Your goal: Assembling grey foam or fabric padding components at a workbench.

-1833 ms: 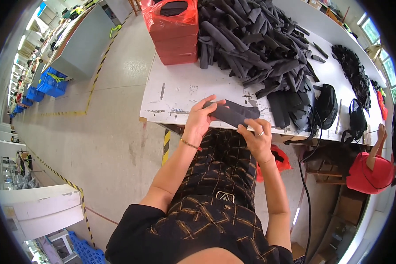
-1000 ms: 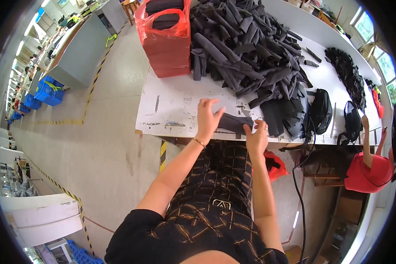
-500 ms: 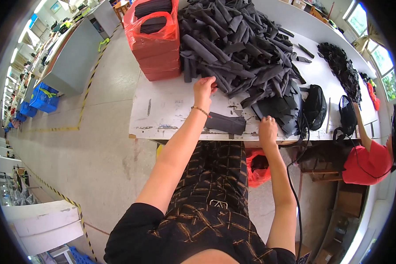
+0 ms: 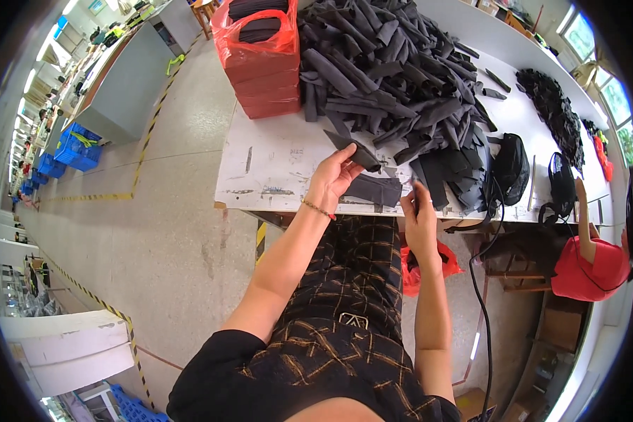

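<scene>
My left hand (image 4: 336,174) grips a dark grey fabric piece (image 4: 357,153), curled along its length and held tilted above the white table (image 4: 271,158). Below it, a flat dark fabric strip (image 4: 374,190) lies near the table's front edge. To the right of that strip, my right hand (image 4: 420,224) is closed at the edge; something small and dark shows between its fingers, too small to name. Beyond both hands rises a large heap of curled dark fabric pieces (image 4: 394,63). Flatter dark pieces (image 4: 458,172) lie fanned out just right of my right hand.
A red plastic bag (image 4: 267,81) with stacked dark pieces stands at the table's left. Black pouches (image 4: 511,169) and a black cord (image 4: 484,302) are on the right. Another person in a red top (image 4: 589,269) sits there. A red bag (image 4: 436,266) hangs below the edge.
My left hand has come back from the heap's edge toward me with a fabric piece in it. My right hand has shifted slightly left and turned, off the flatter pieces.
</scene>
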The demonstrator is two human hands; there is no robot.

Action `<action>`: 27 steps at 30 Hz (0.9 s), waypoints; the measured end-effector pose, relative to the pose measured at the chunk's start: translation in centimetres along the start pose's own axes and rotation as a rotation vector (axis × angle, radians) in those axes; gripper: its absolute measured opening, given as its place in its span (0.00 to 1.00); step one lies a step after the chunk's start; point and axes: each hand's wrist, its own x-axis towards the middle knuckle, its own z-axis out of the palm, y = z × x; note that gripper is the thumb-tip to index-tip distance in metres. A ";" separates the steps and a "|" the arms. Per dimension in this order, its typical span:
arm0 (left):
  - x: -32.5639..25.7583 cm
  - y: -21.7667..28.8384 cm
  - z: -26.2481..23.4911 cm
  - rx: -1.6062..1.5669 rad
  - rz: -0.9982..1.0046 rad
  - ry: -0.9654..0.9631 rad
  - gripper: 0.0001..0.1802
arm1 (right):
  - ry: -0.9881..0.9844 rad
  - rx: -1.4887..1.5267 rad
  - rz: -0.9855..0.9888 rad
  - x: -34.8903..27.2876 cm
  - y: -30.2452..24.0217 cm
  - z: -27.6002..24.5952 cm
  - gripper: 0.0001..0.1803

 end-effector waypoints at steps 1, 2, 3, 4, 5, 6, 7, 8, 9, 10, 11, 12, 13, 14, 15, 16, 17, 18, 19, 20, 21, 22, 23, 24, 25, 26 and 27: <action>-0.6 0.1 0.4 0.024 0.021 -0.008 0.08 | -0.002 -0.131 -0.152 -0.1 -0.2 -0.3 0.24; -1.2 0.2 0.7 0.048 0.041 -0.015 0.09 | -0.001 -0.132 -0.152 -0.5 -0.5 -0.4 0.24; -1.8 0.3 1.0 0.048 0.042 -0.015 0.09 | 0.042 -0.234 -0.205 -0.9 -1.2 -0.3 0.25; -2.5 0.5 1.4 0.100 0.091 -0.017 0.09 | 0.085 -0.337 -0.257 -1.2 -1.7 -0.1 0.25; -3.0 0.6 1.6 0.152 0.139 -0.020 0.10 | 0.084 -0.336 -0.258 -1.3 -1.7 0.3 0.25; -3.3 0.5 2.0 0.152 0.136 -0.023 0.10 | 0.091 -0.207 -0.203 -1.2 -1.8 0.5 0.23; -3.6 0.3 2.3 0.162 0.183 -0.030 0.10 | 0.098 -0.078 -0.149 -1.1 -1.9 0.7 0.21; -3.9 0.0 2.6 0.173 0.230 -0.038 0.10 | 0.102 -0.081 -0.148 -1.0 -2.2 1.3 0.21; -4.3 -0.4 2.9 0.173 0.226 -0.042 0.10 | 0.123 0.063 -0.004 -0.8 -2.9 2.1 0.21; -4.5 -1.0 3.2 0.185 0.259 -0.105 0.10 | 0.148 0.206 0.142 -0.4 -3.5 3.1 0.22; -4.8 -1.7 3.4 0.197 0.291 -0.170 0.09 | 0.272 0.221 0.129 0.2 -4.4 4.4 0.18; -5.2 -2.1 3.0 0.198 0.289 -0.172 0.09 | 0.340 0.148 0.149 0.8 -5.5 5.3 0.20; -5.4 -2.6 2.8 0.172 0.245 -0.139 0.09 | 0.399 0.149 0.147 1.7 -5.6 5.9 0.18; -5.4 -3.0 2.7 0.147 0.201 -0.105 0.09 | 0.457 0.150 0.145 2.3 -5.2 6.3 0.17; -5.6 -2.6 2.7 0.123 0.169 -0.134 0.09 | 0.465 0.149 0.146 2.4 -4.0 6.5 0.17; -5.4 -2.1 2.4 0.124 0.173 -0.137 0.09 | 0.559 0.132 0.072 2.7 -2.7 6.4 0.15; -5.1 -1.6 2.0 0.084 0.172 -0.134 0.12 | 0.652 0.114 -0.002 3.0 -1.3 5.8 0.14; -4.9 -0.8 1.3 0.039 0.184 -0.120 0.15 | 0.568 0.110 0.247 3.2 -0.1 4.2 0.14; -4.7 -0.2 0.9 0.059 0.243 -0.124 0.15 | 0.483 0.126 0.267 3.4 1.1 2.4 0.16; -4.6 0.1 1.0 0.058 0.247 -0.122 0.15 | 0.399 0.142 0.291 3.2 1.8 1.4 0.18; -4.7 0.5 0.9 0.025 0.214 -0.123 0.15 | 0.397 0.143 0.295 2.6 1.3 1.3 0.18; -4.7 0.9 0.6 -0.010 0.187 -0.120 0.16 | 0.269 0.047 0.165 2.0 0.2 1.0 0.20; -4.7 1.1 0.3 -0.038 0.177 -0.101 0.15 | 0.143 -0.047 0.035 1.4 -0.9 0.7 0.23; -4.7 1.2 0.1 -0.041 0.180 -0.101 0.15 | 0.140 -0.048 0.033 0.9 -1.8 0.3 0.23; -4.5 1.3 0.0 -0.021 0.157 -0.112 0.15 | 0.063 -0.085 -0.041 0.4 -2.6 0.1 0.24; -4.3 1.2 -0.1 -0.001 0.134 -0.124 0.14 | -0.014 -0.122 -0.114 0.1 -3.1 -0.2 0.26; -4.3 1.2 0.1 -0.001 0.133 -0.124 0.14 | -0.059 -0.077 -0.163 -0.1 -3.3 -0.4 0.24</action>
